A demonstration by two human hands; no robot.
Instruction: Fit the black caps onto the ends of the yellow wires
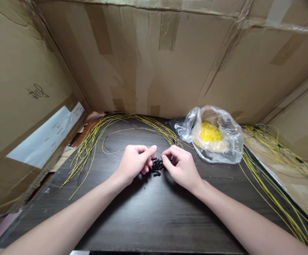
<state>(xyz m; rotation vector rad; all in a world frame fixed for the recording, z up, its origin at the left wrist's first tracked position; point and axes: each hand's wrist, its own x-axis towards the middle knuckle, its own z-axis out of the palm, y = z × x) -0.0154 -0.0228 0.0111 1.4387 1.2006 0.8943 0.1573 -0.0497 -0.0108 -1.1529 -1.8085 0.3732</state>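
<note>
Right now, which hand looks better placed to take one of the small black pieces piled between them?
Probably the right hand: its fingertips sit right at the small black plastic pieces, while a thin yellow wire runs into the left hand, which looks occupied with it.

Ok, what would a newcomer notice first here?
The bright yellow wires fanned across the dark table stand out first, behind the hands. Next comes the clear plastic bag of yellow pieces at the back right, then the small black parts between the left hand and right hand.
</note>
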